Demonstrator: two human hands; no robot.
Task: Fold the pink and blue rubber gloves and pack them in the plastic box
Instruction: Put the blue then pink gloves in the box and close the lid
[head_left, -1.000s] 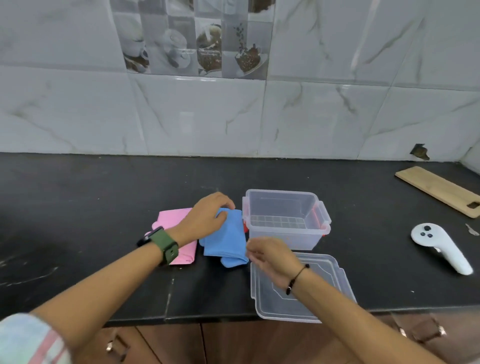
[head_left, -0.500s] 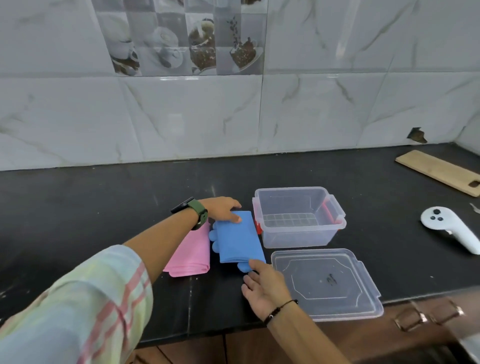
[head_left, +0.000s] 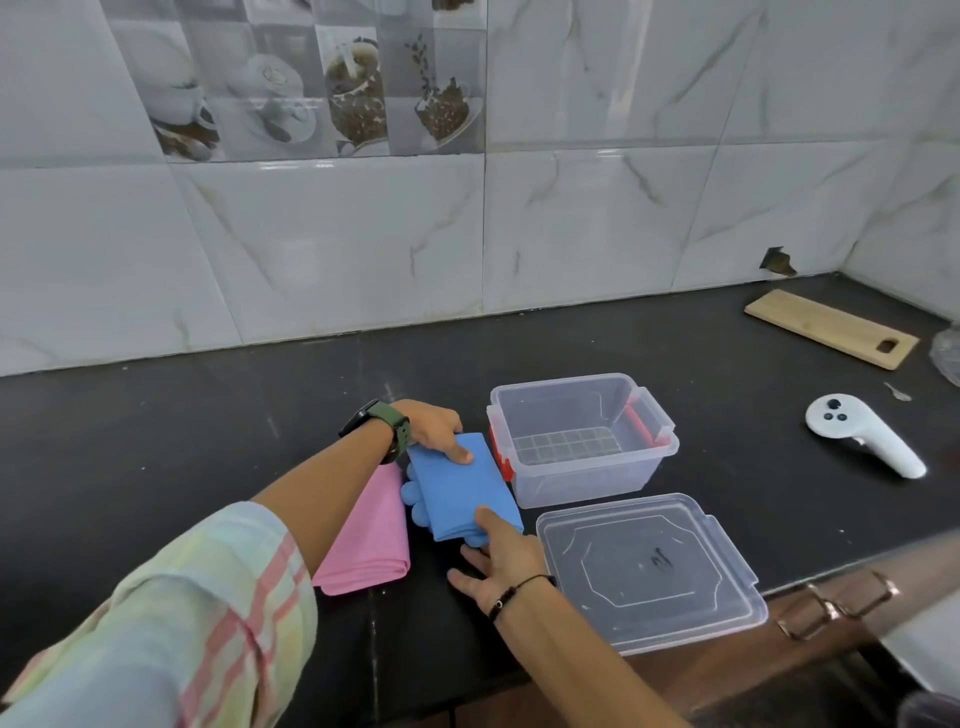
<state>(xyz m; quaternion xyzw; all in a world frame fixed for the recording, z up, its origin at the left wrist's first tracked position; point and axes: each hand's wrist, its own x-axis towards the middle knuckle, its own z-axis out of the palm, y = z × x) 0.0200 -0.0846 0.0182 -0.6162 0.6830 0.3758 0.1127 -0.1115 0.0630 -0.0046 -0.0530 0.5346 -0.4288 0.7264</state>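
The folded blue gloves (head_left: 460, 491) lie on the black counter just left of the clear plastic box (head_left: 582, 483), which stands open with nothing inside. My left hand (head_left: 434, 431), with a green watch on the wrist, grips the far end of the blue gloves, thumb on top. My right hand (head_left: 501, 558) holds their near end, thumb on top and fingers spread on the counter. The folded pink gloves (head_left: 371, 540) lie left of the blue ones, partly under my left forearm.
The box's clear lid (head_left: 649, 571) lies flat at the counter's front edge, right of my right hand. A white controller (head_left: 865, 434) rests further right, and a wooden board (head_left: 831, 327) at the back right. The tiled wall rises behind the counter.
The view has swung left and down. My left hand moved from the middle to the far end of the blue gloves; my right hand came to their near end and took hold.
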